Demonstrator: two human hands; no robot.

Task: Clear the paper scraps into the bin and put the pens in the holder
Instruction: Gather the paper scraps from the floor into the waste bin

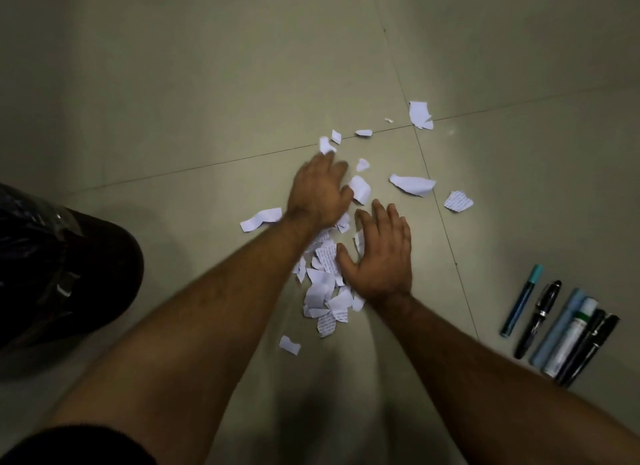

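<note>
**Scraps flanked by both hands on the floor**

A bin lined with a black bag (52, 267) is seen far left of the left hand (320, 192), spread open on torn paper scraps (323, 291). The right hand (379, 256) is laid open, nothing gripped. Pens and markers (561, 329) are lined up far right.

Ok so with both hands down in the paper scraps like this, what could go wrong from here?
1. Outlying scraps, like the far scrap on the tile seam and the near scrap, lie outside the left hand and right hand and may get missed.
2. The bin sits off to the left, so loose pieces from the pile could drop on the way.
3. A wide rightward sweep might scatter the pens.
</note>
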